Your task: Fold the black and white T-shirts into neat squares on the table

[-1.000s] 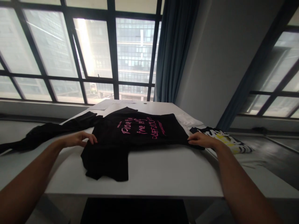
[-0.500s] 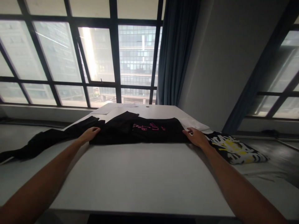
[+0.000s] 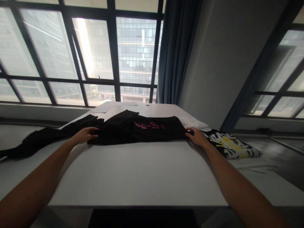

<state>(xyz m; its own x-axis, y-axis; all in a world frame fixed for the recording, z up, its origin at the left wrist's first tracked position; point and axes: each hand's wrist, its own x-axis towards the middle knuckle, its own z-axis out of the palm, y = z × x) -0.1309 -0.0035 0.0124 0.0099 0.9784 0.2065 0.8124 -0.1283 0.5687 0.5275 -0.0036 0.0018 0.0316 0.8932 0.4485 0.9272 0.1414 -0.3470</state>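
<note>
A black T-shirt [image 3: 118, 130] with pink lettering lies spread across the white table [image 3: 137, 177], partly folded over. At its left edge is my left hand [image 3: 83, 136], thumb and fingers apart next to the cloth. My right hand [image 3: 196, 136] pinches the right edge between thumb and fingers. Beyond my left hand stretches another dark garment [image 3: 45, 139], a long narrow heap. Right of my right hand lies a black garment with white and yellow print [image 3: 231, 144].
White cloth [image 3: 193, 122] lies behind my right hand. Paper sheets [image 3: 103, 107] rest at the table's far left. Behind the table are large windows [image 3: 135, 50] and a blue curtain [image 3: 174, 53]. A dark object [image 3: 142, 218] is below the table's front edge.
My left hand's thumb and fingers have spread apart at the cloth's left edge. My right hand keeps to the right edge. The view has shifted slightly.
</note>
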